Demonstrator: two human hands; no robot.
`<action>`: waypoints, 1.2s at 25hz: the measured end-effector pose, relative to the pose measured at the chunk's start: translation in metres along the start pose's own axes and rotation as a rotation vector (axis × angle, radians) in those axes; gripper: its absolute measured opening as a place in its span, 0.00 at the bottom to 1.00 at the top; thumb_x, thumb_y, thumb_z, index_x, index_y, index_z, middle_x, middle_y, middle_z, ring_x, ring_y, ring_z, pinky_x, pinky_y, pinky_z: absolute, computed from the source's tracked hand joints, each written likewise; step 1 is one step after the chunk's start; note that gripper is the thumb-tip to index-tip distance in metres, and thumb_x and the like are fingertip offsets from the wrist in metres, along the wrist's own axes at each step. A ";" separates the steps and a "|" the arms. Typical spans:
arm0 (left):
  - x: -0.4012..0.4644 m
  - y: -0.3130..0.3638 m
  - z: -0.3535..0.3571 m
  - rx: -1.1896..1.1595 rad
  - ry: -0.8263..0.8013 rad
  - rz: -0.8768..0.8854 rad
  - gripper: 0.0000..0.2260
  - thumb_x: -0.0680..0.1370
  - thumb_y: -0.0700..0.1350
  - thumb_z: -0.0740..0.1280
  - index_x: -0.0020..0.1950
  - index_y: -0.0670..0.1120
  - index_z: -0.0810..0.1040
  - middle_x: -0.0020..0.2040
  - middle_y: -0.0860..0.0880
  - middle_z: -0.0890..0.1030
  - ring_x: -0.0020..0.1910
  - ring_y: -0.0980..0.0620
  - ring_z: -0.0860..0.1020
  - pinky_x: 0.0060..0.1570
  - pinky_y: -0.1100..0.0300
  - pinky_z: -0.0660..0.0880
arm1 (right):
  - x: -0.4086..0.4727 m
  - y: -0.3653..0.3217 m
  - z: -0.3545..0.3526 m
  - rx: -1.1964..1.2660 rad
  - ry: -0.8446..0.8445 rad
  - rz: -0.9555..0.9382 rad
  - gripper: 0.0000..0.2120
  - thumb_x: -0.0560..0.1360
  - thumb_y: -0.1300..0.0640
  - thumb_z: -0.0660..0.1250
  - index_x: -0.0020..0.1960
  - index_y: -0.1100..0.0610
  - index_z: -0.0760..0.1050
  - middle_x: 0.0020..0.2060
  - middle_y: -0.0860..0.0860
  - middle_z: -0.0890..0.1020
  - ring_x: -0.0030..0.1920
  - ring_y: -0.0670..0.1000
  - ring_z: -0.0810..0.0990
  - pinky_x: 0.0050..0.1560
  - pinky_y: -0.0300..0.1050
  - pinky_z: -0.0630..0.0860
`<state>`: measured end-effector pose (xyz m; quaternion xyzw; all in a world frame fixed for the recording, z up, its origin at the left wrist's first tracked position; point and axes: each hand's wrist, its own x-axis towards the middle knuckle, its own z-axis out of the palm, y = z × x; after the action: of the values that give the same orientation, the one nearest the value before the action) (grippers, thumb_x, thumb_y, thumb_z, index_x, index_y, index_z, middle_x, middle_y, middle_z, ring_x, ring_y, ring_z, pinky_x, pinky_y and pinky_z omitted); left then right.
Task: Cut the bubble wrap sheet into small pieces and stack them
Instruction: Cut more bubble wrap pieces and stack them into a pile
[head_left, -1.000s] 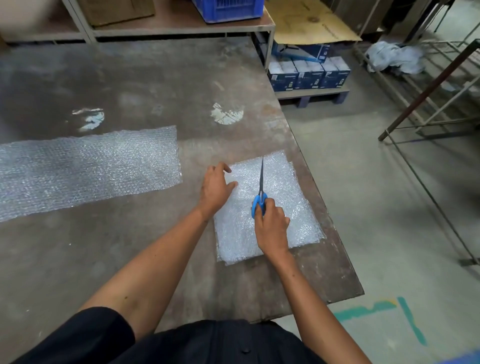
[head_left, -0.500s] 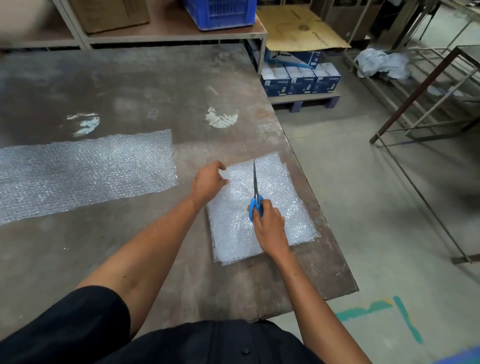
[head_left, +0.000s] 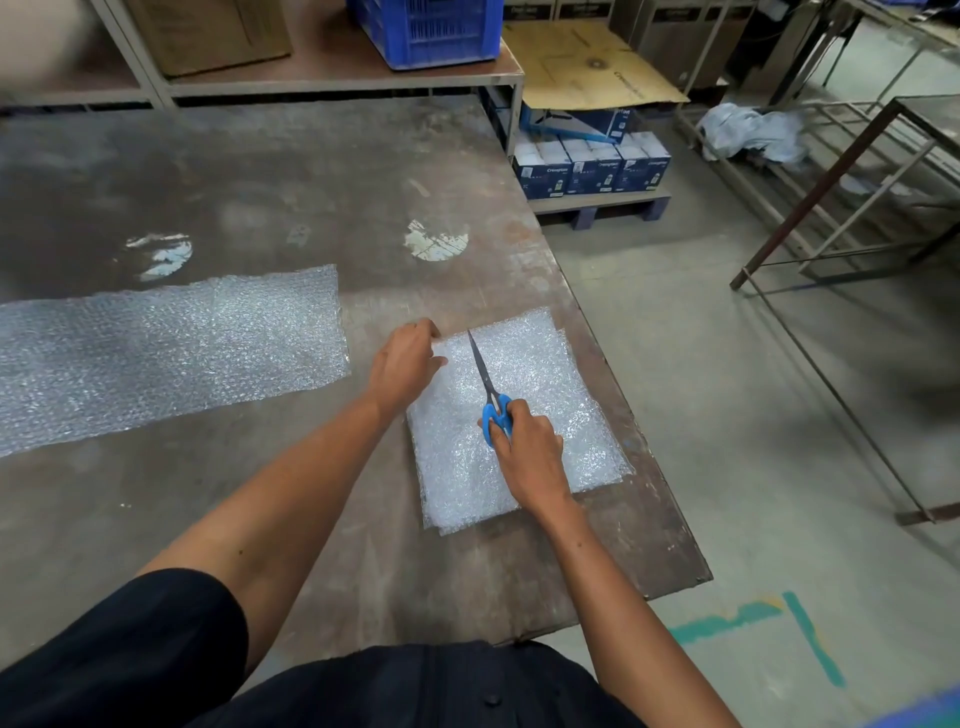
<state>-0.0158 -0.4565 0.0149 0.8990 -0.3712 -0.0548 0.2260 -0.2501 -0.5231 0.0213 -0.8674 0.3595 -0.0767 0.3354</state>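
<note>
Stack of cut pieces: your pile of clear, shiny bubble wrap pieces (head_left: 540, 405) lies flat near the right edge of the worn brown table (head_left: 291, 197). The pieces sit roughly square on one another, with lower edges peeking out at the near side and the far right corner.

Uncut sheet: the long clear bubble wrap sheet (head_left: 156, 348) lies flat on the left part of the table, well apart from the stack, running off the left side of the view. Its right end is a fairly straight edge.

Left hand: your left hand (head_left: 408, 361) rests on the far left corner of the stack, fingers curled down over that edge; whether they pinch a piece or only press on it, you cannot tell from here.

Right hand: your right hand (head_left: 530, 452) is closed through the handles of the blue-handled scissors (head_left: 488, 392), over the middle of the stack.

Scissors: the dark blades are together and point away from you, towards the far edge of the stack.

Writing: the dark blue and white cartons (head_left: 592, 169) on the low pallet beyond the table carry a white brand word that seems to begin "Crompt"; the rest is too small to read.

Other print: faint lettering on the flat brown cardboard sheet (head_left: 587, 67) above them is illegible.
</note>
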 end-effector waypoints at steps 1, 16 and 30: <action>0.000 -0.002 -0.001 0.047 -0.003 0.018 0.13 0.79 0.49 0.75 0.61 0.46 0.79 0.54 0.47 0.80 0.55 0.47 0.78 0.49 0.51 0.78 | 0.001 0.000 0.000 0.009 0.001 0.005 0.15 0.87 0.40 0.58 0.62 0.51 0.71 0.47 0.48 0.80 0.52 0.54 0.76 0.59 0.61 0.72; -0.016 0.009 -0.018 0.092 -0.002 0.303 0.04 0.84 0.48 0.62 0.53 0.49 0.71 0.48 0.51 0.80 0.50 0.47 0.77 0.59 0.46 0.66 | 0.005 -0.011 -0.001 -0.009 -0.005 0.074 0.11 0.88 0.44 0.56 0.60 0.51 0.69 0.49 0.50 0.80 0.56 0.56 0.73 0.56 0.56 0.62; -0.044 0.057 -0.050 -1.360 -0.338 -0.241 0.08 0.85 0.47 0.67 0.55 0.42 0.75 0.44 0.41 0.85 0.48 0.37 0.86 0.50 0.37 0.84 | -0.006 -0.011 -0.003 0.301 0.193 0.125 0.17 0.84 0.36 0.60 0.55 0.50 0.70 0.48 0.46 0.82 0.49 0.51 0.79 0.61 0.57 0.65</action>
<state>-0.0709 -0.4435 0.0825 0.5726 -0.1827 -0.4377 0.6687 -0.2490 -0.5153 0.0317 -0.7719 0.4277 -0.1915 0.4297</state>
